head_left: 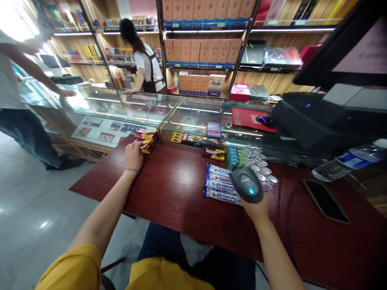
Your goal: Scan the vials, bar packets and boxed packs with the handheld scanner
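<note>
My left hand (pixel 134 156) is at the far left of the dark red wooden table, its fingers curled against the near-left side of a stack of red-and-yellow snack packets (pixel 148 139). The fingertips are partly hidden by the packets. My right hand (pixel 257 208) grips a dark grey barcode scanner (pixel 246 184) with a lit blue light. Its head is over the right ends of several blue-and-white wrapped bars (pixel 219 183) laid in a row. Behind them are a red-and-yellow packet (pixel 213 153), green boxes (pixel 236 155) and several small silver-topped containers (pixel 260 163).
On the right lie a phone (pixel 326 200) and a tilted water bottle (pixel 347 162), beside a black checkout machine (pixel 323 121). Glass display counters (pixel 178 110) run behind the table. One person (pixel 151 68) stands behind them, another (pixel 12 76) at far left.
</note>
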{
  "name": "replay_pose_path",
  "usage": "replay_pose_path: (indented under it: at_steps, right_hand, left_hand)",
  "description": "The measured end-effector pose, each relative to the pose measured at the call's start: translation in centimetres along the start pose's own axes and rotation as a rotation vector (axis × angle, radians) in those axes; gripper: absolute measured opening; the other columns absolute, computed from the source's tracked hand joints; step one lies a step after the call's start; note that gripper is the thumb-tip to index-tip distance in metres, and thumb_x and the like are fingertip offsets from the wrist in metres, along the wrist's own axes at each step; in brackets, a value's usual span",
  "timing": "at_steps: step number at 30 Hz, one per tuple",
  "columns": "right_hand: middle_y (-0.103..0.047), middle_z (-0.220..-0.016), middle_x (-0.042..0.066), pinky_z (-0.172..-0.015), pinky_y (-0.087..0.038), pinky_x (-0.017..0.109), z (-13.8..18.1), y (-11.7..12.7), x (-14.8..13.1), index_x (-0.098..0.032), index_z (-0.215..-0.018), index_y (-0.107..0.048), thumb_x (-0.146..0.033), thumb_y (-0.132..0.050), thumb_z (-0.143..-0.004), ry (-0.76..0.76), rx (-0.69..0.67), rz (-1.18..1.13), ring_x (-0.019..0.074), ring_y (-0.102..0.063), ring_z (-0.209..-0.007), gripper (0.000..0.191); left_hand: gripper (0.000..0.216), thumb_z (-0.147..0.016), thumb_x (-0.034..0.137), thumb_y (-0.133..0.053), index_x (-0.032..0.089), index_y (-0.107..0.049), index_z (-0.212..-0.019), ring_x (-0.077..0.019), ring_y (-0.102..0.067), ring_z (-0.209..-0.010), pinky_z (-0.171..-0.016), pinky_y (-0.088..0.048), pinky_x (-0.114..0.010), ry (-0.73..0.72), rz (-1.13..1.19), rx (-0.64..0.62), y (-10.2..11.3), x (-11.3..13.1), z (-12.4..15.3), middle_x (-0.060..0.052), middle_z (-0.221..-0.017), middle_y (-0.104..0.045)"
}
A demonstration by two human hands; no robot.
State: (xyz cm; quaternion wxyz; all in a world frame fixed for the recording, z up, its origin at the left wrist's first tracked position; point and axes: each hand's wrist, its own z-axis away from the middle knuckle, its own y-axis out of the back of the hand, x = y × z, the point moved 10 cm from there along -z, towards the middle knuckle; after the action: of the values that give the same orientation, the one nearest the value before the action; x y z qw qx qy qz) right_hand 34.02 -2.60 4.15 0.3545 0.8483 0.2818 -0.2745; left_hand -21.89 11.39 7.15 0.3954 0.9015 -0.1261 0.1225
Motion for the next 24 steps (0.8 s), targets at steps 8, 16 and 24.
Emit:
replay_pose_path:
  at_steps: [8, 16, 24]
  right_hand:
    - [-0.079, -0.098, 0.01, -0.079, -0.063, 0.04, -0.2, 0.3, 0.5, -0.02, -0.117, -0.064, -0.044, -0.081, -0.066, -0.064, 0.008, -0.079, 0.0288, -0.076, -0.086, 0.058]
    - [-0.079, -0.101, 0.01, -0.079, -0.062, 0.037, -1.0, 0.1, -0.7, -0.021, -0.119, -0.063, -0.04, -0.078, -0.068, -0.074, -0.042, -0.126, 0.0277, -0.076, -0.09, 0.057]
    - [-0.08, -0.099, 0.007, -0.069, -0.059, 0.031, -1.2, -1.0, -3.4, -0.023, -0.132, -0.057, -0.035, -0.074, -0.074, -0.031, -0.281, 0.035, 0.0298, -0.079, -0.087, 0.061]
  left_hand:
    - [0.033, -0.085, 0.041, -0.073, 0.019, -0.06, -0.105, -0.0173, -0.067, -0.086, -0.079, -0.057, -0.028, 0.283, 0.72, 0.196, -1.0, 5.0, 0.0, -0.003, -0.094, -0.069]
    - [0.036, -0.087, 0.046, -0.075, 0.021, -0.061, -0.108, -0.0161, -0.074, -0.086, -0.086, -0.061, -0.034, 0.671, 1.608, -0.219, -11.5, 18.4, 3.3, -0.004, -0.1, -0.074]
    - [0.021, -0.095, 0.034, -0.066, 0.023, -0.058, -0.111, -0.0169, -0.072, -0.11, -0.106, -0.055, -0.041, 0.78, 1.81, -0.26, -15.7, 23.9, 6.7, -0.007, -0.115, -0.074]
